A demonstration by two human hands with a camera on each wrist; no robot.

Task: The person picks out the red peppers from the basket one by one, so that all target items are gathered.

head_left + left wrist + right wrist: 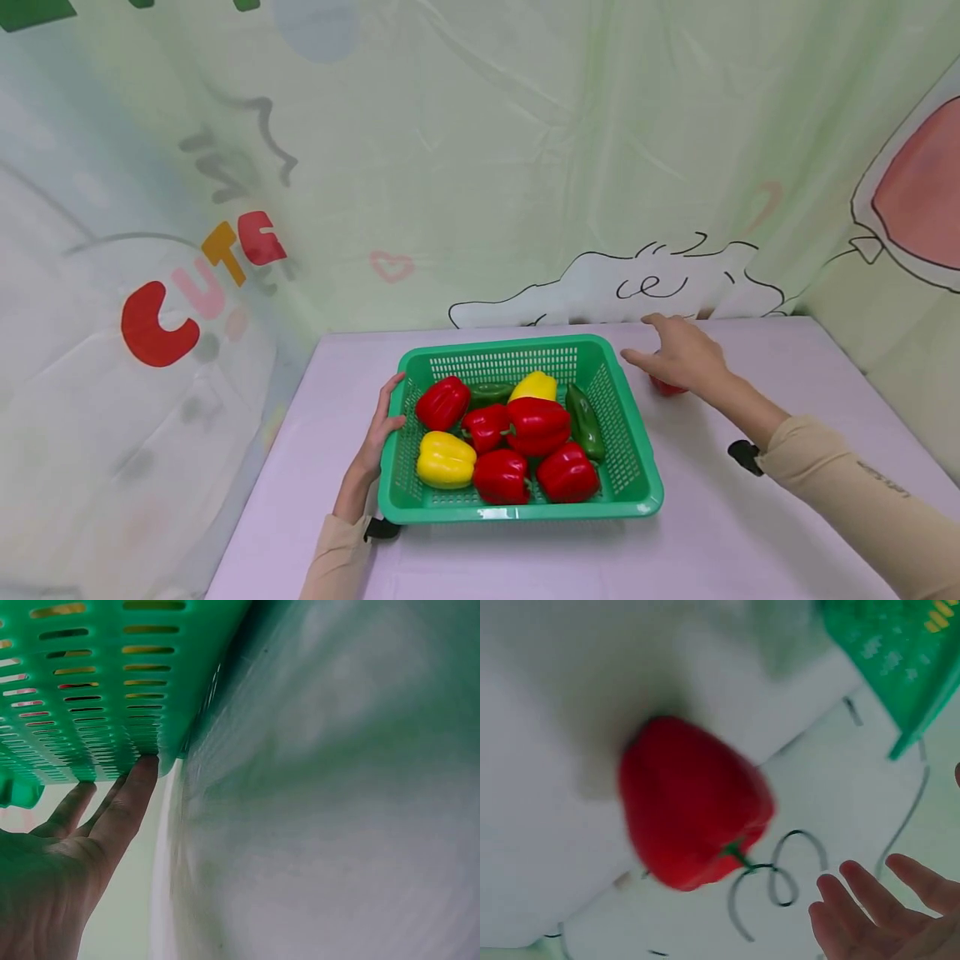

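A green plastic basket (525, 514) holds several red bell peppers (538, 426), two yellow bell peppers (446, 460) and two long green vegetables (585, 423). At the basket's left side is my left hand (378, 437), its extended fingers (127, 806) touching the slotted outer wall. To the right of the basket, my right hand (682, 354) hovers with fingers spread and nothing in them. A loose red bell pepper (694, 806) with a green stem lies on the table beneath it, mostly covered by that hand in the head view.
The pale lilac table (705, 517) carries the basket near its middle. Behind it hangs a light green curtain (465, 167) with printed drawings, which also closes off the left and right sides.
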